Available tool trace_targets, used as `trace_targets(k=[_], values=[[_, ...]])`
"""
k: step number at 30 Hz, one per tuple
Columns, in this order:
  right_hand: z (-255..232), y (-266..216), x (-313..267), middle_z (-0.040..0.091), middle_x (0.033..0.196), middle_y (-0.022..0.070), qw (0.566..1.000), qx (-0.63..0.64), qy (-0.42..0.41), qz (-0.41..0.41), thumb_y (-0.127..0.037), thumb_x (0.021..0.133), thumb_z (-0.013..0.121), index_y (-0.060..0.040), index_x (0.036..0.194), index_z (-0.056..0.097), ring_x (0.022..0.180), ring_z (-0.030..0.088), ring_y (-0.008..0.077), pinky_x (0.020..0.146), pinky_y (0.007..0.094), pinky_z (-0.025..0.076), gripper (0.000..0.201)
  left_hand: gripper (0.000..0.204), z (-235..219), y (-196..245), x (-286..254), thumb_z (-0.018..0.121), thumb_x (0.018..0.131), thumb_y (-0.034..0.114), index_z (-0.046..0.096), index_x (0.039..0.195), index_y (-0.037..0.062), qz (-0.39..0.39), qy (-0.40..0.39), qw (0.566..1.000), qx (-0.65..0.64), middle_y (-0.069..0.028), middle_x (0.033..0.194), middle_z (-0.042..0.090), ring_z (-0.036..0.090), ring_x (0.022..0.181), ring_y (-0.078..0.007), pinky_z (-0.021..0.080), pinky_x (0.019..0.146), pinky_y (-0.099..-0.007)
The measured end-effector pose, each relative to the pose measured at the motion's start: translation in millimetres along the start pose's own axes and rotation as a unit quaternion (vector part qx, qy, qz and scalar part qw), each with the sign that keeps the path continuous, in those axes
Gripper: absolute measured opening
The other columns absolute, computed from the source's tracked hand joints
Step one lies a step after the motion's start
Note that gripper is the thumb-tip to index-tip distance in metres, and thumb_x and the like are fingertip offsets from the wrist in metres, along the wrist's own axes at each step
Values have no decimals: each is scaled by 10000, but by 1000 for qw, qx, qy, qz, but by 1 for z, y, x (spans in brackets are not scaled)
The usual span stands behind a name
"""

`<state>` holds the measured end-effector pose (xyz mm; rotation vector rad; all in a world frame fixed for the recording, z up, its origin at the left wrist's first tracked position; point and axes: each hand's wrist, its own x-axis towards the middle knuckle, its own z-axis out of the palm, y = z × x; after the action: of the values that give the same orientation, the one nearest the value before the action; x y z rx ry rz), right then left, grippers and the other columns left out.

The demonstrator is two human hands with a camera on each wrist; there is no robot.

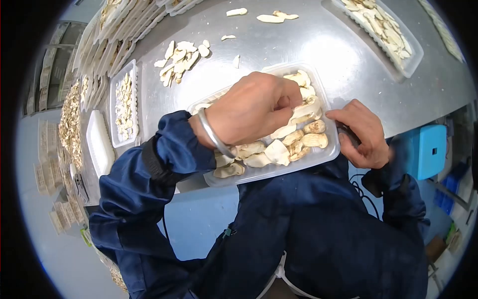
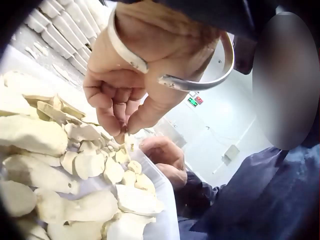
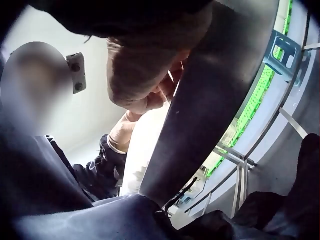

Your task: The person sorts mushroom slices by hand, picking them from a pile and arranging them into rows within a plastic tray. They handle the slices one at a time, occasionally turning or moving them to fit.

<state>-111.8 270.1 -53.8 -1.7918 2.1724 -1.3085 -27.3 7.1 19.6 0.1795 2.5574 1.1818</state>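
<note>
Tray (image 1: 326, 154) of slices (image 1: 279, 149) sat at the table's (image 1: 298, 45) near edge, in front of the person. Left hand (image 1: 254, 107) was over the tray's middle; right hand (image 1: 363, 132) was at its right end. Loose slice pile (image 1: 180, 57) lay behind-left, second tray (image 1: 413, 55) far right, narrow tray (image 1: 124, 102) left.

No readable text, label or number anywhere.

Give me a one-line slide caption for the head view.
Left hand pinches a mushroom slice over a clear tray; right hand holds its edge.
</note>
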Motion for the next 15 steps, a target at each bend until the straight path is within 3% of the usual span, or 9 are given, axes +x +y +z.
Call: trace_targets(k=[5,11,15], values=[[-1,-2,0,636,827,148,1000,-4,-6,1,33,683,592,49,1188,649,725,569,296,668,391,486,508,134,3,-2,9,659,931,31,683,1053,-20,18,4,999,42,-48,745,656,599,695,-95,501,638,-282],[-1,-2,-1,640,831,145,1000,-9,9,7,41,678,592,50,1173,647,729,574,289,663,382,487,498,128,-7,11,-1,647,944,0,687,1066,-1,-61,-41,991,-110,9,836,676,598,776,-69,496,714,-248],[2,-1,-2,637,831,139,999,-8,34,14,54,670,589,48,1162,646,725,572,285,650,377,481,495,125,16,12,-11,672,939,11,691,1062,18,-42,-91,985,-143,-2,854,678,606,790,-80,494,725,-249]])
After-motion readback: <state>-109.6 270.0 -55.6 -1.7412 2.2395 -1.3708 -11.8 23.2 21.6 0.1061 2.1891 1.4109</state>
